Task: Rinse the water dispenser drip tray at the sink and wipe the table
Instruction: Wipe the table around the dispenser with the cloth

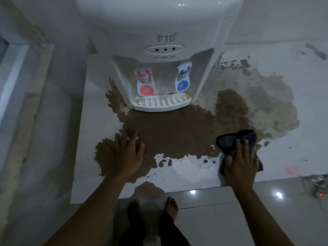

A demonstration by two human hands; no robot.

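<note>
A white water dispenser [159,41] stands at the back of a white table [186,173] whose surface is worn brown in wide patches. Its slotted white drip tray [162,103] sits in place at the dispenser's base, under the red tap [144,80] and the blue tap [182,77]. My right hand [241,166] presses flat on a dark grey cloth [234,139] near the table's front right. My left hand [126,153] rests on the table at the front left, fingers spread, holding nothing.
The table's front edge [177,190] runs just ahead of my bare feet [152,208] on glossy floor tiles. A power strip with a red light [319,192] and cables lies on the floor at the right. A wall and a door frame [14,86] close the left side.
</note>
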